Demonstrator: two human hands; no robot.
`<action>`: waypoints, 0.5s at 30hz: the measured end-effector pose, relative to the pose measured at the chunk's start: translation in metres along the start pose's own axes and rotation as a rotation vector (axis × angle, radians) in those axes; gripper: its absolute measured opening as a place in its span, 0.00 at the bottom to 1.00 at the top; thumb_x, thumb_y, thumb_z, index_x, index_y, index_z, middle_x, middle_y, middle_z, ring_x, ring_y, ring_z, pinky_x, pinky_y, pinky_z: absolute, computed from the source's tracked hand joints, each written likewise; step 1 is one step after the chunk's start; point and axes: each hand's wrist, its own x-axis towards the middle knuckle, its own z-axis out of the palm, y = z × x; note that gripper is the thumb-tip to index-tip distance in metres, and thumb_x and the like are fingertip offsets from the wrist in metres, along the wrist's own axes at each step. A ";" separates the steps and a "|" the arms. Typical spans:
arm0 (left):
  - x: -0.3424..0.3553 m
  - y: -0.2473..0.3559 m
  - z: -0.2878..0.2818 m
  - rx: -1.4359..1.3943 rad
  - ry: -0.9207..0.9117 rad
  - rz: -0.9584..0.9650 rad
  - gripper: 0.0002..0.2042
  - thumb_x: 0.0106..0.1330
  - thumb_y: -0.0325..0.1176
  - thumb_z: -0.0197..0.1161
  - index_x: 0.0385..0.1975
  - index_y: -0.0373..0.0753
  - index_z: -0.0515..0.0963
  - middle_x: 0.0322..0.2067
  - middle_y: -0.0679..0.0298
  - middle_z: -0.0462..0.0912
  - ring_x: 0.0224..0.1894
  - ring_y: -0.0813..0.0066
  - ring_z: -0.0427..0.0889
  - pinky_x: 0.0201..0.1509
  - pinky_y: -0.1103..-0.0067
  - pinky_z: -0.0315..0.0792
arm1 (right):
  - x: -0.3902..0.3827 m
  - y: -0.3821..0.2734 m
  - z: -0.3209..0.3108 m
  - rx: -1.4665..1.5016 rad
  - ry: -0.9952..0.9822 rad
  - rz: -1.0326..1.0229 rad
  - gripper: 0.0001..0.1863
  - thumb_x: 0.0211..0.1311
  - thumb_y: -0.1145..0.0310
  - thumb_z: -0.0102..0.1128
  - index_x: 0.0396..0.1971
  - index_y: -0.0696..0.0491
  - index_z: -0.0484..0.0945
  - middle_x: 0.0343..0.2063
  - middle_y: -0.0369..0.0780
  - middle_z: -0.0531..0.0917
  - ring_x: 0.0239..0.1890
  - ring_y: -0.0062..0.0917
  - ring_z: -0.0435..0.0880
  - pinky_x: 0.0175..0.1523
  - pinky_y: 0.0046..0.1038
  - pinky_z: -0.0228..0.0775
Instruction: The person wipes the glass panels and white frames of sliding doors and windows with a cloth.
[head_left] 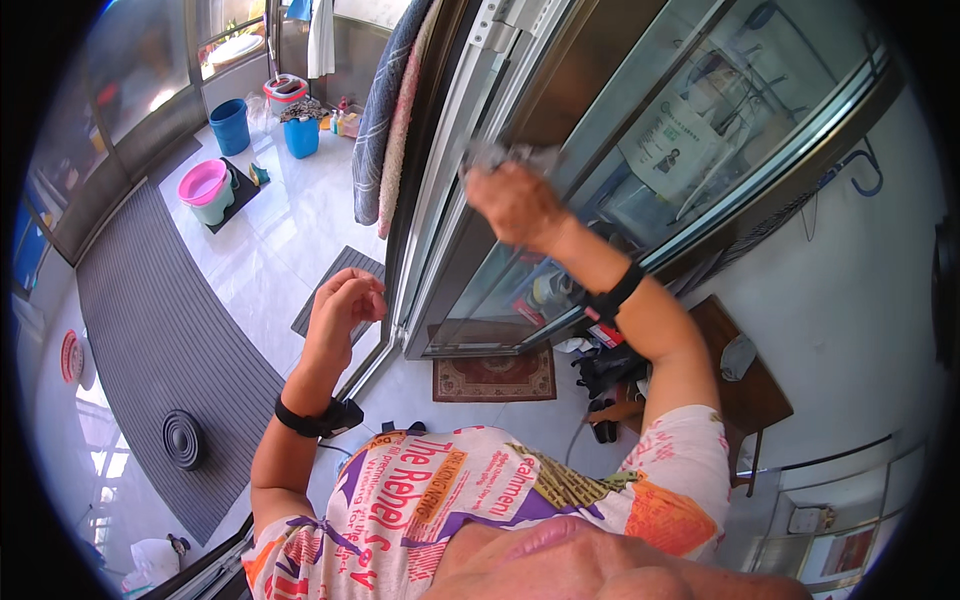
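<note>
My right hand (515, 203) is raised and closed round a crumpled grey cloth (488, 156), blurred by motion. The cloth lies at the metal frame (430, 240) of a glass door, beside its brown edge panel (560, 85). Lower and to the left, my left hand (348, 298) hangs in the doorway with its fingers curled in and nothing visible in them. It is close to the door frame but appears apart from it. The glass panel (620, 150) of the door stands to the right of my right hand.
Blue and patterned towels (385, 130) hang left of the frame. Beyond are a blue bucket (229, 127), a pink basin (203, 182) and a long grey mat (165, 300). A patterned rug (494, 376) lies at the door's foot; a wooden table (745, 390) stands at right.
</note>
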 end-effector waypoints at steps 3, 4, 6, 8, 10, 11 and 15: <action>0.012 0.008 0.008 0.115 -0.043 0.060 0.10 0.70 0.37 0.53 0.31 0.38 0.76 0.21 0.66 0.78 0.25 0.80 0.76 0.34 0.82 0.70 | -0.005 0.013 -0.014 0.067 -0.159 0.064 0.14 0.48 0.68 0.58 0.35 0.53 0.86 0.31 0.40 0.84 0.47 0.35 0.81 0.64 0.41 0.65; 0.015 0.008 0.004 0.190 -0.058 0.080 0.11 0.70 0.38 0.54 0.31 0.38 0.77 0.21 0.66 0.78 0.25 0.80 0.77 0.35 0.83 0.70 | 0.025 0.042 -0.040 -0.175 0.042 -0.048 0.12 0.49 0.69 0.58 0.34 0.49 0.85 0.24 0.40 0.80 0.35 0.33 0.81 0.52 0.39 0.71; 0.031 0.003 -0.001 0.210 -0.016 0.054 0.12 0.70 0.39 0.54 0.31 0.38 0.77 0.22 0.67 0.79 0.26 0.81 0.78 0.35 0.83 0.71 | 0.072 0.111 -0.093 -0.377 0.136 0.058 0.04 0.54 0.67 0.58 0.22 0.49 0.78 0.20 0.41 0.77 0.26 0.35 0.77 0.39 0.41 0.69; 0.049 -0.003 -0.001 0.136 0.000 0.076 0.12 0.70 0.39 0.54 0.32 0.38 0.77 0.23 0.66 0.79 0.26 0.81 0.78 0.35 0.83 0.71 | 0.123 0.147 -0.153 -0.538 -0.070 0.422 0.08 0.62 0.67 0.57 0.23 0.50 0.75 0.20 0.42 0.76 0.26 0.38 0.75 0.36 0.42 0.66; 0.078 -0.006 0.020 0.032 -0.124 0.056 0.11 0.70 0.38 0.53 0.33 0.38 0.77 0.25 0.66 0.79 0.27 0.80 0.78 0.36 0.82 0.72 | 0.144 0.166 -0.173 -0.698 0.372 0.108 0.11 0.59 0.71 0.58 0.41 0.55 0.84 0.45 0.44 0.84 0.56 0.40 0.77 0.64 0.43 0.63; 0.091 -0.006 0.026 0.031 -0.179 0.075 0.11 0.70 0.37 0.52 0.33 0.37 0.77 0.26 0.66 0.79 0.28 0.79 0.79 0.37 0.81 0.72 | 0.144 0.162 -0.159 -0.714 0.353 0.123 0.12 0.60 0.71 0.57 0.42 0.56 0.84 0.47 0.45 0.83 0.57 0.40 0.76 0.65 0.42 0.63; 0.121 -0.011 0.028 0.083 -0.433 0.031 0.11 0.71 0.36 0.53 0.33 0.35 0.77 0.25 0.64 0.81 0.28 0.78 0.80 0.38 0.82 0.72 | 0.085 0.081 -0.070 -0.311 0.038 0.199 0.21 0.53 0.72 0.55 0.48 0.63 0.80 0.51 0.51 0.80 0.57 0.44 0.76 0.68 0.39 0.63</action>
